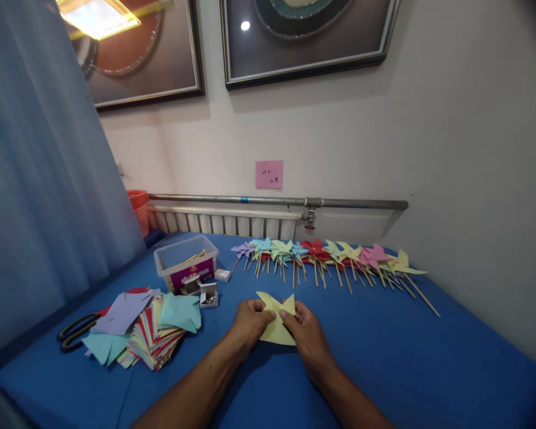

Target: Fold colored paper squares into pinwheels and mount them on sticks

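A yellow paper square [277, 333] with slits cut at its corners is held up between my two hands, over the blue cloth. My left hand [250, 322] pinches its left side, thumb on top. On the right side my right hand [307, 330] grips it the same way, thumb near the middle. Left of my hands lies a fanned stack of cut coloured paper [156, 336], with a teal sheet [181, 311] and a purple sheet [122, 311] on top. Black-handled scissors [77, 330] stick out from under the pile.
A row of finished paper pinwheels [315, 249] on sticks lies along the back. Left of it stand a clear plastic tub [185, 247] of sticks, a small open box [209, 296] of metal pins and a white box [222, 274]. Behind runs a metal pipe [361, 204] along the wall.
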Demonstrator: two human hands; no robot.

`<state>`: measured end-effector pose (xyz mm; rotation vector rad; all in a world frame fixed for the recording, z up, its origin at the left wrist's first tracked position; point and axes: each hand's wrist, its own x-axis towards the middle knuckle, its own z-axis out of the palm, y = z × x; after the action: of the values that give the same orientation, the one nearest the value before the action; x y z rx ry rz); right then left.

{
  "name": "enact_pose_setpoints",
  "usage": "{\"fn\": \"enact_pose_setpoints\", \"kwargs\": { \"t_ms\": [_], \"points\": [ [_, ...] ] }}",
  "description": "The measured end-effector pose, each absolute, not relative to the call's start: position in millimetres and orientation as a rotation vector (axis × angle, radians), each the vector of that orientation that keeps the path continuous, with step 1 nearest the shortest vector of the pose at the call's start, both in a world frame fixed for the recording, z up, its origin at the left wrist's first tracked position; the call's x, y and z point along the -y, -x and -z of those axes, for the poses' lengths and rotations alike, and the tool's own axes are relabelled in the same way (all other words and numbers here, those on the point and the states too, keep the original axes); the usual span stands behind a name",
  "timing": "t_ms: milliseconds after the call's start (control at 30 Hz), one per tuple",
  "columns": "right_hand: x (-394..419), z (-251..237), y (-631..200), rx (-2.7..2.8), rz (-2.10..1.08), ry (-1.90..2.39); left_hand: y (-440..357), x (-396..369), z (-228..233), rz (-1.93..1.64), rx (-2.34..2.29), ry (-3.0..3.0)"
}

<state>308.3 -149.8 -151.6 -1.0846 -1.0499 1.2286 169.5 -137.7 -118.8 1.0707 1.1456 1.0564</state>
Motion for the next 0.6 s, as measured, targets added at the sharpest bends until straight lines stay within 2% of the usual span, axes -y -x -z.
{"fn": "enact_pose_setpoints", "kwargs": {
  "t_ms": [600],
  "points": [
    [151.9,146.8,-306.6,0.885,-1.267,0.957,-167.5,137.7,115.4,-1.100,-1.126,-0.981]
  ]
}}
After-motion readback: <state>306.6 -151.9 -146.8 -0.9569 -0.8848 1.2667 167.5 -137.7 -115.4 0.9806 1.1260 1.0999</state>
